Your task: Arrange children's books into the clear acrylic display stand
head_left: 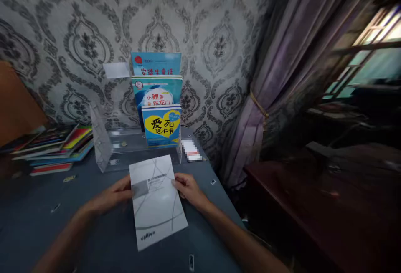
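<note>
A white booklet with thin grey curved lines and dark print is held up over the dark table, between both hands. My left hand grips its left edge, the thumb on the cover and the other fingers partly behind it. On the opposite edge, my right hand is closed the same way. Just beyond the booklet stands a clear tiered rack. In its right part, a blue book with a yellow heart sits in front of a teal book and a taller blue book.
A messy stack of books lies on the table at the left, near an orange-brown object. A small white card, partly pixelated, is right of the rack. A tied purple curtain hangs beyond the table's right edge.
</note>
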The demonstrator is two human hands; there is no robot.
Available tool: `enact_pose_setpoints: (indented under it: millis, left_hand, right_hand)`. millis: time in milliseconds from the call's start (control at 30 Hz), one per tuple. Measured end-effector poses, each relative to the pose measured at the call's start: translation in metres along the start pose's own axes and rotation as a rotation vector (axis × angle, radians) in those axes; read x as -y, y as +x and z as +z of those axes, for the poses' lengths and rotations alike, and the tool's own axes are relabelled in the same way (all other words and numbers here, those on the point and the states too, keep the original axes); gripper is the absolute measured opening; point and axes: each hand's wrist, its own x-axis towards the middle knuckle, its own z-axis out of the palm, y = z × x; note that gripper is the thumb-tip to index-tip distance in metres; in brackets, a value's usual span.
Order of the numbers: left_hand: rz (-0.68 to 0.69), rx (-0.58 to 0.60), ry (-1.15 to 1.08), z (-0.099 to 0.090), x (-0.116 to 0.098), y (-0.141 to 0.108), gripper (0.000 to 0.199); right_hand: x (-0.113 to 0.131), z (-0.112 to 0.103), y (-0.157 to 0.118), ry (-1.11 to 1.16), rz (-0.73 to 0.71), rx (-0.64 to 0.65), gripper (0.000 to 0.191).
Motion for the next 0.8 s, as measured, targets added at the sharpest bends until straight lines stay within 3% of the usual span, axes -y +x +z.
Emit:
enact_pose_setpoints:
  millis: [100, 200, 367, 533, 667, 800]
  left_hand:
    - [0.035, -0.033, 0.039, -0.016, -0.020, 0.006, 0.055]
    - [0.145, -0.163, 0.079, -0.023, -0.046, 0.015, 0.048]
    - [0.415, -0.483, 0.133, -0.017, -0.086, 0.033, 0.034]
    - [0.692, -0.766, 0.059, -0.005, -0.110, 0.049, 0.027]
    - [0.794, -0.823, 0.044, 0.001, -0.112, 0.059, 0.026]
    - [0.799, -0.765, 0.073, 0.001, -0.100, 0.074, 0.027]
  right_hand:
    - [0.017, -0.001, 0.011, 0.014, -0.020, -0.002, 0.042]
    - [0.037, -0.005, 0.024, -0.006, -0.100, -0.021, 0.037]
    - [0.081, -0.018, 0.048, -0.233, -0.294, -0.119, 0.029]
    - [0.121, -0.032, 0.066, -0.324, -0.465, -0.153, 0.028]
    - [0.131, -0.040, 0.072, -0.325, -0.489, -0.159, 0.031]
    - [0.123, -0.052, 0.076, -0.366, -0.426, -0.138, 0.032]
